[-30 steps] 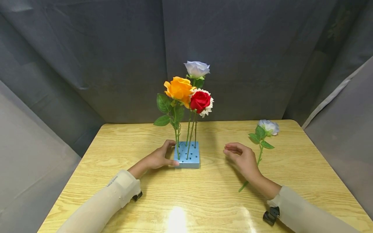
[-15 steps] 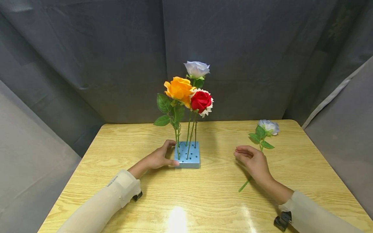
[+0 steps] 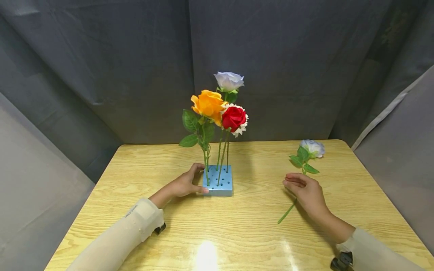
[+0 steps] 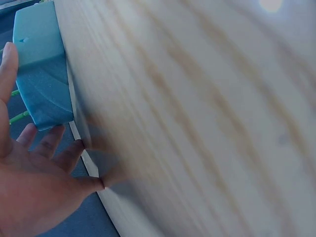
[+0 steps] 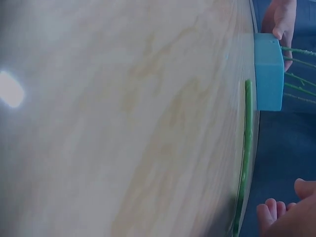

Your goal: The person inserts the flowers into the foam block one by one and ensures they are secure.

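My left hand (image 3: pixel 184 183) steadies a light blue block (image 3: pixel 220 191) with holes in its top, the thumb at the front edge and the fingers at its far left side. Upright in the block stand artificial flowers: an orange rose (image 3: pixel 208 104), a red rose (image 3: pixel 234 118), a white daisy-like bloom (image 3: pixel 242 128) partly behind it, and a pale lilac rose (image 3: pixel 229 81). A second pale lilac rose (image 3: pixel 312 148) lies on the table, its green stem (image 5: pixel 247 133) seen in the right wrist view. Over that stem hovers my right hand (image 3: pixel 307 194), holding nothing, fingers loosely bent.
The wooden table (image 3: pixel 152 158) has its far edge against a dark grey curtain (image 3: pixel 142 75). Lighter grey cloth (image 3: pixel 400 124) hangs at both sides. Tall stems and leaves (image 3: pixel 189 140) rise over my left hand.
My right hand has moved right and slightly toward me, from beside the loose rose to over its stem. My left hand has stayed at the block.
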Demonstrator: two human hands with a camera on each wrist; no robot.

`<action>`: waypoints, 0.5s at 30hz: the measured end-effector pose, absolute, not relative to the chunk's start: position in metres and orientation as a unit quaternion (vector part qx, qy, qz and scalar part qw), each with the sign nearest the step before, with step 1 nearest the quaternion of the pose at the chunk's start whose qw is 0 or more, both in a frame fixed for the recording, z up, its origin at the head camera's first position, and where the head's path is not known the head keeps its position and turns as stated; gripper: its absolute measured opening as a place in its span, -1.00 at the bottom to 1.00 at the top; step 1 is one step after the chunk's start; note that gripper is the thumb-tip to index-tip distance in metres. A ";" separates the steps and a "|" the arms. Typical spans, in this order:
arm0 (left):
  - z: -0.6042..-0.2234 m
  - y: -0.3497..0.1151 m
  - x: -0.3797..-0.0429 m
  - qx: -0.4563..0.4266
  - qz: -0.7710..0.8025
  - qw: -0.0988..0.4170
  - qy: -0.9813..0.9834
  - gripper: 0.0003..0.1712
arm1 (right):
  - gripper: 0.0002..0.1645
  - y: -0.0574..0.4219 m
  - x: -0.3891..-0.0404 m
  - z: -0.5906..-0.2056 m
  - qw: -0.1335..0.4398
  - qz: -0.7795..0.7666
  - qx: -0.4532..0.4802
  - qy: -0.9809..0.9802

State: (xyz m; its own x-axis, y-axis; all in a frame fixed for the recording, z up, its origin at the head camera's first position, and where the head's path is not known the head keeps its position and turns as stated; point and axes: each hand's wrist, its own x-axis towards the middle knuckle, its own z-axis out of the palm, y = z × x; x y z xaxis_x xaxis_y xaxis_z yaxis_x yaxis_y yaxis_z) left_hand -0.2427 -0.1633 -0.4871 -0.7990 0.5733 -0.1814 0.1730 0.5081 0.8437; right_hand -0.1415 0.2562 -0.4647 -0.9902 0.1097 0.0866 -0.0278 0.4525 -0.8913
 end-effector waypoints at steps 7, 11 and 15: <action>-0.488 -0.163 -0.243 0.224 0.443 0.223 0.839 0.07 | -0.46 0.271 -0.134 -0.465 0.064 0.508 -0.035 -0.858; -0.488 -0.163 -0.243 0.225 0.444 0.223 0.838 0.07 | -0.42 0.278 -0.129 -0.464 0.060 0.494 -0.045 -0.866; -0.488 -0.163 -0.243 0.226 0.444 0.223 0.838 0.08 | -0.39 0.283 -0.125 -0.465 0.054 0.485 -0.056 -0.871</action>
